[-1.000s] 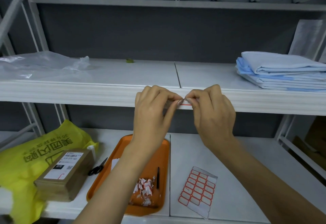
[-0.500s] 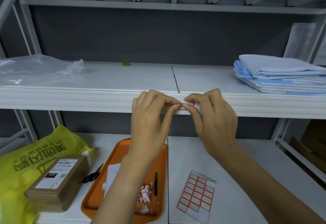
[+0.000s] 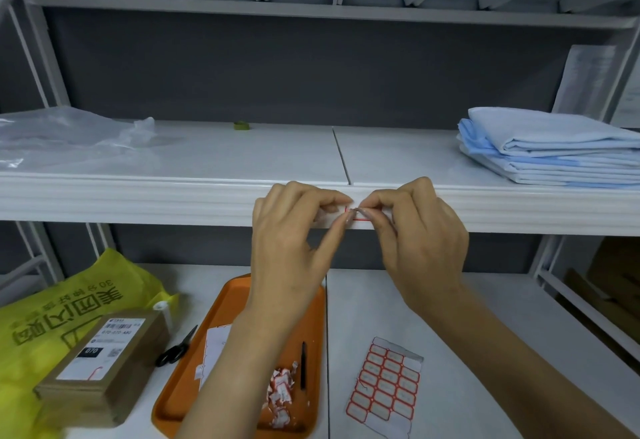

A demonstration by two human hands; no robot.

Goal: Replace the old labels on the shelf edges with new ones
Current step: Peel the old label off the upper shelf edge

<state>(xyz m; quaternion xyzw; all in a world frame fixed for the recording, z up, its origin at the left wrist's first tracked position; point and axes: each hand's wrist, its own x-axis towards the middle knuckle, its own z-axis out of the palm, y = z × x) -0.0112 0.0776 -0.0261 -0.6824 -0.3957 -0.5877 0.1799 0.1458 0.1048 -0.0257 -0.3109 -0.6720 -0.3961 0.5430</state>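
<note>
White shelf edge (image 3: 138,200), dark grey wall (image 3: 277,68)

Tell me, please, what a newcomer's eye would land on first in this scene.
First come the two hands at centre: the left hand and right hand pinch a red-bordered label on the front edge of the middle shelf. Next is the orange tray on the lower shelf, holding torn label scraps, with a sheet of red labels lying to its right. The yellow bag at lower left also stands out.
</note>
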